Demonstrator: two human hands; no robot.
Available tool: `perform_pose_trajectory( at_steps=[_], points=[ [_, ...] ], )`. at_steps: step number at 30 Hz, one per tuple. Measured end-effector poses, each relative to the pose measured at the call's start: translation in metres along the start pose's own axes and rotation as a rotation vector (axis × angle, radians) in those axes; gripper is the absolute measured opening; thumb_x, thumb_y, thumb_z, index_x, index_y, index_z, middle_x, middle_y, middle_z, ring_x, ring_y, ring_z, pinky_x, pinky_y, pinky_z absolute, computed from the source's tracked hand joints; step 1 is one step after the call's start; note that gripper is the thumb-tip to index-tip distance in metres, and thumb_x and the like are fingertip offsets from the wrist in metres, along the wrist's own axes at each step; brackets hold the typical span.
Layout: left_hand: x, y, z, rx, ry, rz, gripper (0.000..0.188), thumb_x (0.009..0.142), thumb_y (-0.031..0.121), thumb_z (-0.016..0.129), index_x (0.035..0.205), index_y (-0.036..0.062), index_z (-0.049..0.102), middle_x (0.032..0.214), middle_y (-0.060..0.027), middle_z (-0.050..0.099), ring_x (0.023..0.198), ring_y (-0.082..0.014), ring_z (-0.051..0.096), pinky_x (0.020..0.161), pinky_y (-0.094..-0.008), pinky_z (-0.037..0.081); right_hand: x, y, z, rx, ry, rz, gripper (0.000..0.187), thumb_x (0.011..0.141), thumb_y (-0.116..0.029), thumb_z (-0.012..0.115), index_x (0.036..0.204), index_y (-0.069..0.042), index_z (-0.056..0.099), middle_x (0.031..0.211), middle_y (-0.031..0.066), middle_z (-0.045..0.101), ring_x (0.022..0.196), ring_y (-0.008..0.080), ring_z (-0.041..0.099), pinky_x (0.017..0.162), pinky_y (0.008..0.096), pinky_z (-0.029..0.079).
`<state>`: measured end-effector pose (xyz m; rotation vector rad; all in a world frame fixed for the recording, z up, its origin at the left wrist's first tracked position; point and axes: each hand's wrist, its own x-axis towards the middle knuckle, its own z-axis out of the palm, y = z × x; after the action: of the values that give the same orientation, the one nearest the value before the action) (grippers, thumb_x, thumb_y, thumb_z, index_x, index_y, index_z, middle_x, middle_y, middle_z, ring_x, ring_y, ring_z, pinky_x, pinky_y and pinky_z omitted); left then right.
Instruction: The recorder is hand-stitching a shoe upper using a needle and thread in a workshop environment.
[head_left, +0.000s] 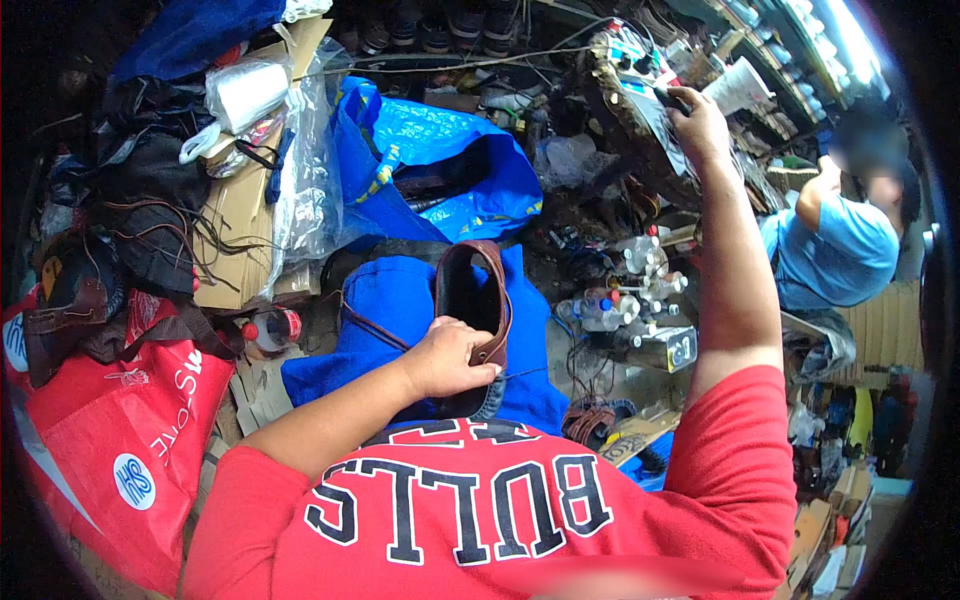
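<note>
My left hand (452,358) grips the rim of a brown leather shoe (494,262), thumb along its edge. The shoe rests over a blue cloth (385,295) across my lap. Part of its dark sole shows below the hand, and a dark lace or cord trails off to the left. Stretched far to the upper right, my right hand (698,125) has its fingers curled at a cluttered worktop (655,118). A small dark thing shows at those fingertips, but its kind is unclear.
A blue bag (480,200) gapes beyond my lap. Small bottles (605,312) cluster to the right, near a metal tin (668,348). At left lie a red bag (125,410), dark shoes and flattened cardboard (235,235). Another person in blue (835,245) sits at far right.
</note>
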<state>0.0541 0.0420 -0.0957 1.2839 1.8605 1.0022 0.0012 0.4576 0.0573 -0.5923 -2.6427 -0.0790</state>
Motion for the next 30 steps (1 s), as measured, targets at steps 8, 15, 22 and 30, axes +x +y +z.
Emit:
perform_pose_trajectory(
  at_steps=[8, 15, 22, 30],
  points=[
    [0.005, -0.02, 0.005, -0.088, 0.029, 0.049, 0.023, 0.075, 0.025, 0.065, 0.087, 0.0053, 0.066, 0.068, -0.0173, 0.06, 0.066, -0.0332, 0.059, 0.062, -0.0409, 0.045, 0.011, -0.004, 0.033, -0.384, -0.203, 0.11, 0.04, 0.08, -0.041, 0.063, 0.119, -0.03, 0.06, 0.123, 0.0065, 0.058, 0.116, 0.0273, 0.052, 0.094, 0.0503, 0.038],
    [0.007, -0.021, 0.008, -0.506, -0.057, -0.195, 0.022, 0.079, 0.02, 0.068, 0.09, 0.0017, 0.069, 0.076, -0.0084, 0.068, 0.068, -0.0128, 0.062, 0.064, -0.0293, 0.048, -0.173, -0.068, -0.001, 0.752, -0.328, -0.231, 0.025, 0.08, -0.018, 0.069, 0.103, -0.008, 0.067, 0.094, 0.0094, 0.063, 0.088, 0.0199, 0.06, 0.078, 0.0299, 0.047],
    [0.0, -0.021, 0.016, -0.543, -0.092, -0.158, 0.023, 0.083, 0.018, 0.065, 0.097, 0.0008, 0.068, 0.084, -0.0039, 0.068, 0.076, -0.0088, 0.059, 0.071, -0.0268, 0.048, -0.326, -0.13, -0.007, 0.886, -0.719, 0.011, 0.024, 0.071, -0.018, 0.076, 0.092, -0.011, 0.067, 0.081, 0.0074, 0.05, 0.075, 0.0188, 0.051, 0.068, 0.0298, 0.044],
    [-0.016, -0.005, 0.022, 0.246, 0.284, 0.169, 0.035, 0.076, 0.027, 0.071, 0.098, 0.0033, 0.059, 0.089, -0.0132, 0.054, 0.086, -0.0297, 0.055, 0.078, -0.0382, 0.045, -0.346, -0.072, 0.016, 0.537, -0.346, 0.367, 0.022, 0.084, -0.023, 0.063, 0.078, -0.002, 0.062, 0.078, 0.0106, 0.061, 0.063, 0.0204, 0.058, 0.058, 0.0348, 0.045]
  ],
)
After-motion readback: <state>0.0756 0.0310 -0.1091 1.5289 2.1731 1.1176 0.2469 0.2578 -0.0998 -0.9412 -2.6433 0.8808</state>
